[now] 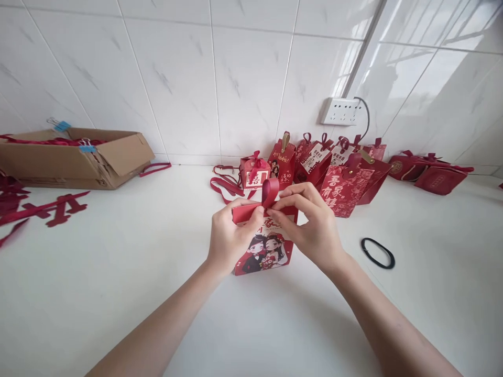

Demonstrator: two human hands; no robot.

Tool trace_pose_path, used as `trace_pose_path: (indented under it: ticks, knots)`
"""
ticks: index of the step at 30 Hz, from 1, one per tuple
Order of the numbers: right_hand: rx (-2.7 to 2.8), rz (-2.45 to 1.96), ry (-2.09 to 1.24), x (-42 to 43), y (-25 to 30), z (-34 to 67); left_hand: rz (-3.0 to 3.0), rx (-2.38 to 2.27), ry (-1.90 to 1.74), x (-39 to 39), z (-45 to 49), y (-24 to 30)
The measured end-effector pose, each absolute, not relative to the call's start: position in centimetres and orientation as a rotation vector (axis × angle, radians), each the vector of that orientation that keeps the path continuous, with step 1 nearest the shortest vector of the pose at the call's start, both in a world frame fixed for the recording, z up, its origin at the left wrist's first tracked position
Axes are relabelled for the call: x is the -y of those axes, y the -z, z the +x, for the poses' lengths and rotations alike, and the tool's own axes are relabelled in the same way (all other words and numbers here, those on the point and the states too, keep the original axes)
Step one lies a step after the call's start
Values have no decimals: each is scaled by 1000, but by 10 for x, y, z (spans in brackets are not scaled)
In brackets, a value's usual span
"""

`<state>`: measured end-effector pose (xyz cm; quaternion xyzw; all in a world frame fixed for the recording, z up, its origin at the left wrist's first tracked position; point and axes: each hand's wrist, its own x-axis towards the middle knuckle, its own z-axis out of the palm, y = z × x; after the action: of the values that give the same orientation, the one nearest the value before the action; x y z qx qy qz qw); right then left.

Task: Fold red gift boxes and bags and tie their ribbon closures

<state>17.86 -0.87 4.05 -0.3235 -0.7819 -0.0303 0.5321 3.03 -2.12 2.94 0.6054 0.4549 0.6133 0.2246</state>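
Note:
A red gift box [264, 252] printed with a cartoon couple stands upright on the white table in front of me. A loop of dark red ribbon [270, 191] rises from its folded top edge. My left hand [234, 233] pinches the top of the box at the base of the loop, thumb on the near face. On the other side, my right hand [310, 224] has its thumb and fingertips closed at the ribbon's base. My fingers partly cover the lettering and hide how the ribbon passes through the top.
Several finished-looking red boxes [346, 188] with ribbon loops stand behind, towards the right. A cardboard box [70, 165] of red ribbon sits at the left, near loose ribbon pieces [65, 209]. A black band [378, 253] lies at the right; a power strip [341, 111] is on the wall.

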Motion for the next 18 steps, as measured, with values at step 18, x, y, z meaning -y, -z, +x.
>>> trace_pose_path:
  ticks: [18]
  knots:
    - [1869,-833,-67,19,-47,181,1757,-1406,-1705,29,38,-36]
